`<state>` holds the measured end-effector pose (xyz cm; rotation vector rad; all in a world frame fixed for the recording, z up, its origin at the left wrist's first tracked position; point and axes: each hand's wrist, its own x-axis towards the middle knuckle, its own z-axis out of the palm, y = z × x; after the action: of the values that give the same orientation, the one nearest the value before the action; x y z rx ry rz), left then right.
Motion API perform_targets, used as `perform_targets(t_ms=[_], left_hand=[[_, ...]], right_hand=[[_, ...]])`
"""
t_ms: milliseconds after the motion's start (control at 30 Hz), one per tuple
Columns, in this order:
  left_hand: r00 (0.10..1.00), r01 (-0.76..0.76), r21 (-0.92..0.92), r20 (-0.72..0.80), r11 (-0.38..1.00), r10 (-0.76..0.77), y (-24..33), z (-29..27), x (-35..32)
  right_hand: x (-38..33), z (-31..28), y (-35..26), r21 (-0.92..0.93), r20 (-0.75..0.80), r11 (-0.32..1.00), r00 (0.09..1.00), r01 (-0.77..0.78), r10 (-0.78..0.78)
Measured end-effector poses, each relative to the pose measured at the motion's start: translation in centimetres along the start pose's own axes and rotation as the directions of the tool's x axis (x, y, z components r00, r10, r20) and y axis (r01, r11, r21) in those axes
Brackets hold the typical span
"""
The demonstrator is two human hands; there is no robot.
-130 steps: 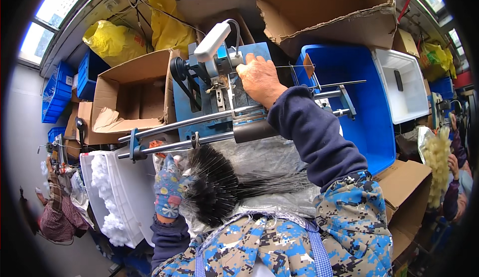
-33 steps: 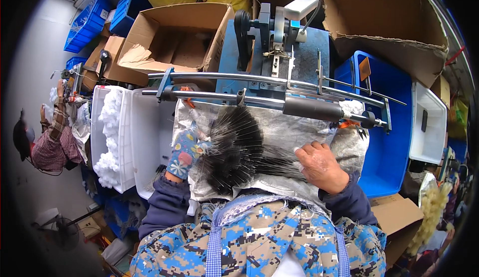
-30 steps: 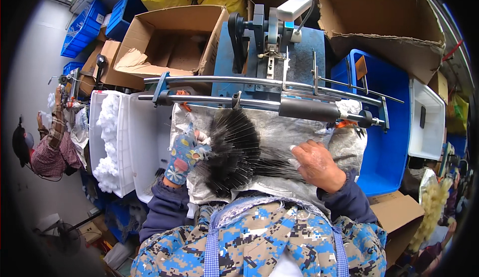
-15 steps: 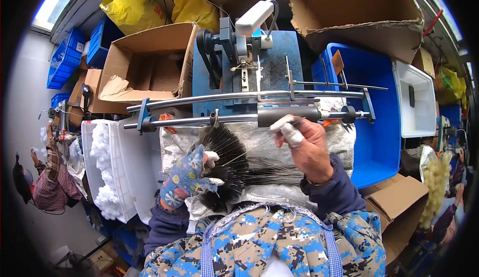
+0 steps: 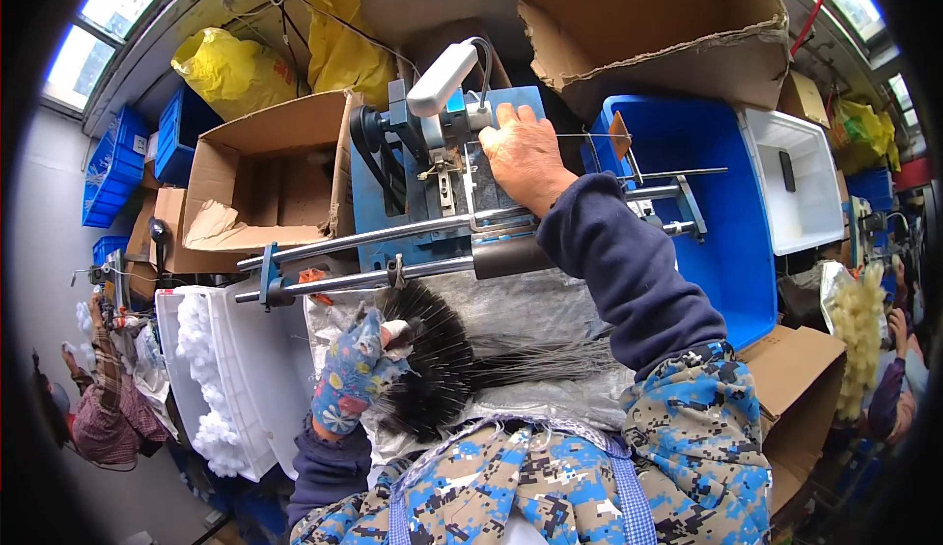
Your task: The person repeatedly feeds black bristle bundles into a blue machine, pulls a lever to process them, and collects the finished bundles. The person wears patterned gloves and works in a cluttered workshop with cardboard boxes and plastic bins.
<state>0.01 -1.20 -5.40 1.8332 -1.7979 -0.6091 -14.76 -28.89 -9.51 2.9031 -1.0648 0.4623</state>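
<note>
A bundle of black bristle brushes (image 5: 432, 363) lies in front of me, with its thin wire stems (image 5: 540, 360) fanning out to the right. At the bundle's left edge is my left hand (image 5: 361, 363), in a blue flowered covering with pale fingertips; its fingers are closed on the black bristles. My right hand (image 5: 528, 160) reaches forward over the blue bench machine (image 5: 378, 241), bent at the fingers beside the white lamp-like head (image 5: 442, 79). Its fingertips are partly hidden, and what they hold cannot be made out. A thin rod shows just right of that hand.
Two steel rails (image 5: 363, 280) cross in front of the machine, with a dark roller (image 5: 511, 253) on them. Left stand a cardboard box (image 5: 265, 241) and a white bin (image 5: 255, 378) of white tufts. A blue tub (image 5: 751, 250) is on the right. Other people work at both sides.
My right hand has moved from above the wire stems, where it held a thin wire, forward to the machine. My left hand stays by the brushes, slightly shifted. The view has tilted.
</note>
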Motion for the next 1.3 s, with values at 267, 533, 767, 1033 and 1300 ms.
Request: perform_targets(t_ms=[267, 533, 767, 1033, 1300], left_hand=[[0.84, -0.085, -0.428, -0.516, 0.9, -0.166, 1.4, -0.8, -0.6], [0.79, -0.235, -0.756, -0.515, 0.611, -0.333, 2.0, -1.6, 0.0], [0.845, -0.194, -0.785, -0.439, 0.588, -0.307, 1.6, 0.1, 0.3], [0.834, -0.146, -0.818, -0.404, 0.557, -0.375, 2.2, 0.9, 0.7], [0.823, -0.109, -0.819, -0.392, 0.564, -0.41, 2.6, 0.5, 0.2]], right_hand=[[0.0, 0.4, -0.7, -0.074, 0.091, 0.996, 0.995, 0.039, -0.032], [-0.1, 0.8, -0.3, -0.048, 0.003, 0.997, 0.998, 0.059, -0.059], [-0.1, 1.0, -0.3, -0.018, 0.013, 0.998, 0.998, 0.06, -0.06], [0.4, 2.5, 0.4, 0.177, 0.002, 0.984, 1.0, 0.02, -0.02], [-2.3, 0.5, 1.4, 0.067, -0.092, 0.997, 0.994, -0.045, 0.051]])
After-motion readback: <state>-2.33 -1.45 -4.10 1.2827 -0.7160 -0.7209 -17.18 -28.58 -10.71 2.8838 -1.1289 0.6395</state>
